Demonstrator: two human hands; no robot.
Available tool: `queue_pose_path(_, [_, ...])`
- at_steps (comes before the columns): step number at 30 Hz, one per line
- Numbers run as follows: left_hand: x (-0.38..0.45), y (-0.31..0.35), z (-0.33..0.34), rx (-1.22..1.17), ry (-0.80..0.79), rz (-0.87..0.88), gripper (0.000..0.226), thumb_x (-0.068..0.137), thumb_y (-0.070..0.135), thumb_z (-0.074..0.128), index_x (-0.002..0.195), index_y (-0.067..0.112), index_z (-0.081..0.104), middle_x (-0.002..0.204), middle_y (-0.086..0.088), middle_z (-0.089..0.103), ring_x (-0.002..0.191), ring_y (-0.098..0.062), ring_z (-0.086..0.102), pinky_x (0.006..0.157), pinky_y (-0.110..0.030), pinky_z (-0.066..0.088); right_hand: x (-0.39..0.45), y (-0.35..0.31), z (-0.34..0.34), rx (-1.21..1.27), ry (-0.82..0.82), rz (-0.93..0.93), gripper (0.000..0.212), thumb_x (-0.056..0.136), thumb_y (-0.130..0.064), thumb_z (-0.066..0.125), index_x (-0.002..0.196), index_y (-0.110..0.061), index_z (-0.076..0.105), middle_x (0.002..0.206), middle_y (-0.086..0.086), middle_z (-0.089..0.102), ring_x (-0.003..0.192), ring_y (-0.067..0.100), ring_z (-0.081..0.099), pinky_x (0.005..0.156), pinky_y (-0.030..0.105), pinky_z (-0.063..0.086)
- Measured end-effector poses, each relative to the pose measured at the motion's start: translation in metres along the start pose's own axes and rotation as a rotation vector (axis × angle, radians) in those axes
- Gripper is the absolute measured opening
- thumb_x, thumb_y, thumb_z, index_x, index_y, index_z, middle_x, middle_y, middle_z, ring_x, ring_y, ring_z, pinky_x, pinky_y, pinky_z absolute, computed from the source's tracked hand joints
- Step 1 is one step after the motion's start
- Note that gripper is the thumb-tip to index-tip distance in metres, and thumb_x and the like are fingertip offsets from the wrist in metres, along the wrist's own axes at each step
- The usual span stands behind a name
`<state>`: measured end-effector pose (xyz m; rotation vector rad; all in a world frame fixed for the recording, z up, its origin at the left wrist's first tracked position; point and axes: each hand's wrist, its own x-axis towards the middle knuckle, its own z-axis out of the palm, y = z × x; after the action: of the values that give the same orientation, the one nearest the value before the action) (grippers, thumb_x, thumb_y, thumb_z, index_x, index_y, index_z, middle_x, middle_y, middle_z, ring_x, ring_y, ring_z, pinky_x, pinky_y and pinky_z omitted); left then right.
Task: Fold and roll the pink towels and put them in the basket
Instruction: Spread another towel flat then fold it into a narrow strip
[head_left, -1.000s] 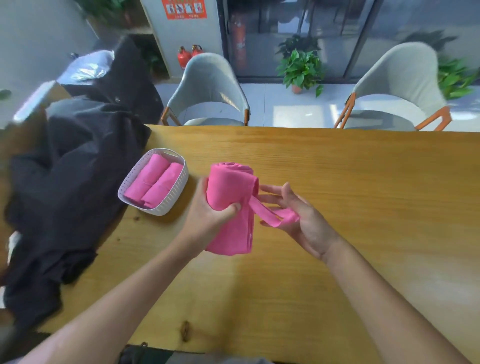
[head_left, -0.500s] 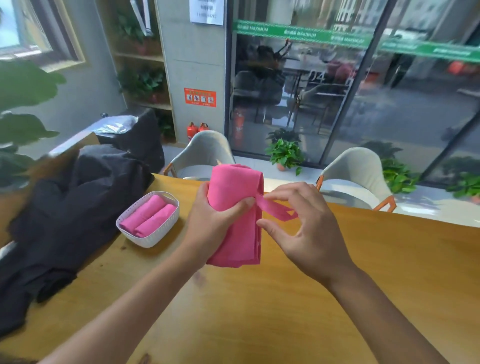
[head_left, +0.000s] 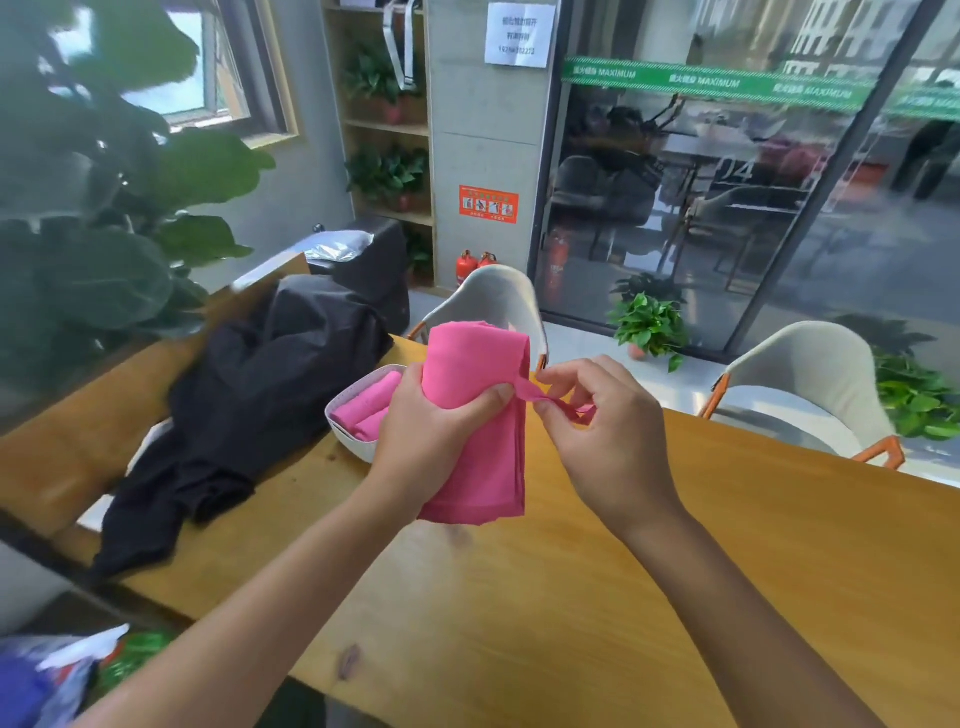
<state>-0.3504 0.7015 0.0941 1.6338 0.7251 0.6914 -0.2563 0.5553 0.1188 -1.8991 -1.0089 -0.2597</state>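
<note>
A folded pink towel (head_left: 475, 457) hangs upright above the wooden table. My left hand (head_left: 428, 434) grips it around the middle, thumb across the front. My right hand (head_left: 597, 431) pinches a narrow pink strip (head_left: 550, 400) that sticks out from the towel's right side. Behind my left hand stands a white perforated basket (head_left: 345, 434) with two rolled pink towels (head_left: 363, 410) inside; my hand hides its right part.
A heap of black cloth (head_left: 249, 400) covers the table's left end beside the basket. Two grey chairs (head_left: 491, 306) stand at the far edge. The wooden table (head_left: 571, 597) stretches right and toward me. Bags lie at the bottom left.
The view has tilted up. Both hands have lifted the towel higher off the table. My right hand has gone from lying under the strip to pinching it with curled fingers.
</note>
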Motion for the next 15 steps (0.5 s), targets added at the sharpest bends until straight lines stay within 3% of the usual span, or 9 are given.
queue_pose_path(4, [-0.004, -0.003, -0.019, 0.042, 0.056, -0.029, 0.064, 0.058, 0.066, 0.084, 0.107, 0.036, 0.057, 0.092, 0.015, 0.069, 0.078, -0.003, 0.07, 0.069, -0.035, 0.061, 0.0, -0.006, 0.018, -0.01, -0.029, -0.019, 0.015, 0.087, -0.011, 0.077, 0.091, -0.024, 0.069, 0.088, -0.015, 0.057, 0.077, 0.002, 0.053, 0.065, 0.01, 0.042])
queue_pose_path(9, [-0.005, -0.006, -0.033, 0.072, 0.11, -0.059, 0.064, 0.06, 0.062, 0.084, 0.112, 0.037, 0.057, 0.1, 0.013, 0.069, 0.092, -0.013, 0.07, 0.075, -0.039, 0.059, 0.001, -0.008, 0.038, 0.021, -0.024, 0.005, 0.023, 0.085, -0.015, 0.08, 0.088, -0.028, 0.062, 0.082, -0.019, 0.053, 0.078, 0.001, 0.052, 0.064, 0.009, 0.042])
queue_pose_path(13, [-0.006, -0.008, -0.039, 0.111, 0.14, -0.055, 0.063, 0.06, 0.062, 0.082, 0.113, 0.04, 0.056, 0.11, 0.008, 0.065, 0.089, -0.007, 0.068, 0.063, -0.024, 0.051, -0.003, -0.007, 0.045, 0.123, -0.079, 0.025, 0.026, 0.077, -0.027, 0.085, 0.085, -0.028, 0.061, 0.081, -0.018, 0.058, 0.081, 0.003, 0.055, 0.066, 0.011, 0.043])
queue_pose_path(15, [-0.007, -0.011, -0.04, 0.129, 0.14, -0.052, 0.063, 0.062, 0.062, 0.082, 0.114, 0.04, 0.056, 0.114, 0.006, 0.063, 0.086, -0.004, 0.068, 0.063, -0.022, 0.051, -0.004, -0.004, 0.045, 0.197, -0.136, 0.078, 0.025, 0.075, -0.034, 0.085, 0.085, -0.028, 0.063, 0.081, -0.016, 0.061, 0.08, 0.004, 0.057, 0.067, 0.011, 0.044])
